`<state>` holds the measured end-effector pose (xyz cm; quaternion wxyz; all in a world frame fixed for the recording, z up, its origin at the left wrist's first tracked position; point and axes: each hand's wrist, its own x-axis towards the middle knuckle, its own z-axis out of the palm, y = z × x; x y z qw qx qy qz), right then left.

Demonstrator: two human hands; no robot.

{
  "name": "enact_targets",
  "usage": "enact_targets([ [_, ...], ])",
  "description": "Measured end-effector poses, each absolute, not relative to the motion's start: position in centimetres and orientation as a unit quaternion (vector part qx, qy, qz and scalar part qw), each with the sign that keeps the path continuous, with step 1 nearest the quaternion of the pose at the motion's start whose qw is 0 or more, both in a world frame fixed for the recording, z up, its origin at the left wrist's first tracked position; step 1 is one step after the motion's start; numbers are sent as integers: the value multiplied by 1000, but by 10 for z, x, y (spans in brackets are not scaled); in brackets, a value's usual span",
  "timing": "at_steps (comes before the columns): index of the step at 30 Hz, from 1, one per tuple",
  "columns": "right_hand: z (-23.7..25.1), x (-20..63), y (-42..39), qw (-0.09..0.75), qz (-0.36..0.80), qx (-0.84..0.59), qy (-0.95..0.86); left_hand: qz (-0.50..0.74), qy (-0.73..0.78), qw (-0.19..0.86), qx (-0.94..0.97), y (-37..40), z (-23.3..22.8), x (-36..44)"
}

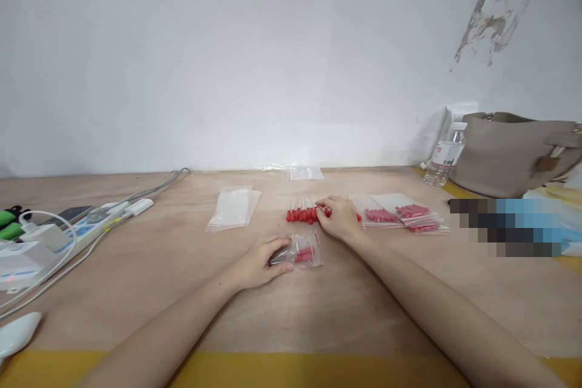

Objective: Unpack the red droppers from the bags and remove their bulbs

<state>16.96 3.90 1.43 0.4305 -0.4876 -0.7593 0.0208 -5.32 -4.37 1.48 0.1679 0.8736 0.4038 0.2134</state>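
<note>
A small clear zip bag (pixel 310 250) with a few red-tipped pieces inside lies on the table, its left end between the thumb and fingers of my left hand (pixel 266 262). Farther back, a row of red-tipped sticks (pixel 300 214) with thin pale stems points toward the wall. My right hand (pixel 339 216) is over the right end of this row, fingers curled and closed at the red tips; some tips are hidden under it. To its right lie several clear bags (pixel 382 216) filled with red-tipped pieces. A stack of flat clear bags (pixel 234 207) rests left of the row.
Another flat bag (pixel 305 174) lies by the wall. On the left are a power strip (pixel 86 229) with chargers and cables, a phone (pixel 68 216) and a white object (pixel 20 332). At right stand a water bottle (pixel 445 156) and a grey-beige handbag (pixel 509 151).
</note>
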Motion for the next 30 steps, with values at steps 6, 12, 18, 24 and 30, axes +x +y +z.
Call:
enact_targets([
  [6, 27, 181, 26, 436, 36, -497, -749, 212, 401, 160, 877, -43, 12, -55],
  [12, 21, 191, -12, 307, 165, -353, -868, 187, 396, 158, 885, -45, 13, -56],
  [18, 12, 179, -21, 287, 211, -310, -881, 165, 386, 152, 895, -45, 13, -57],
  [24, 13, 168, -24, 293, 193, -306, -885, 153, 387, 163, 895, -45, 15, -57],
  [30, 17, 170, -29, 251, 205, -365, -873, 126, 386, 169, 898, -48, 18, -55],
])
